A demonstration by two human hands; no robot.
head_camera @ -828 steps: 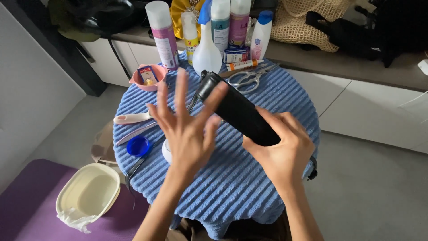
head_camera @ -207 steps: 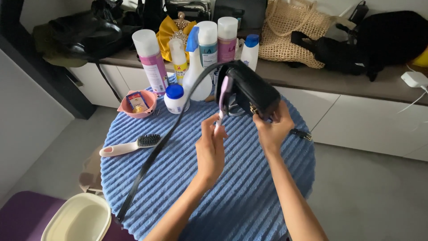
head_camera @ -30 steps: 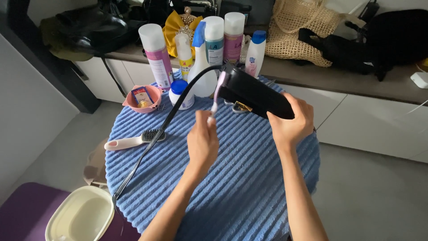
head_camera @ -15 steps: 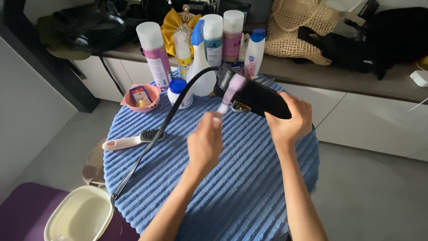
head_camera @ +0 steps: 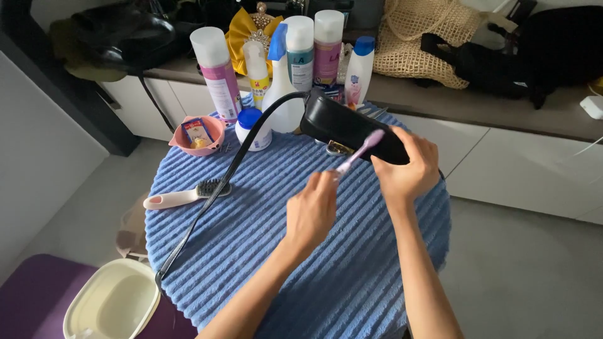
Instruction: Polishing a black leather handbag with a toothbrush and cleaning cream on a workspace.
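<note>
Black leather caught the light where the small handbag (head_camera: 352, 127) was held tilted above the blue ribbed tabletop (head_camera: 264, 251), its long strap (head_camera: 220, 188) trailing down from the bag across the cloth toward the near-left edge. The right hand (head_camera: 405, 169) was closed around the bag's right end, thumb over the top and fingers curled beneath, wrist bent inward to present the face. The left hand (head_camera: 312, 210) was closed on the handle of a lilac toothbrush (head_camera: 359, 150), pinched low, forearm raised from below, the bristle end touching the bag just above its metal clasp (head_camera: 338, 149). Short, light strokes with the bristles kept flat seemed the sound way to work here, with the bag braced firmly so it would not twist, and the clasp approached gently. Left of the bag lay a white-handled brush (head_camera: 185, 196); behind it stood spray bottles (head_camera: 286, 81), a blue-capped jar (head_camera: 252, 129) and a pink bowl (head_camera: 198, 135).
</note>
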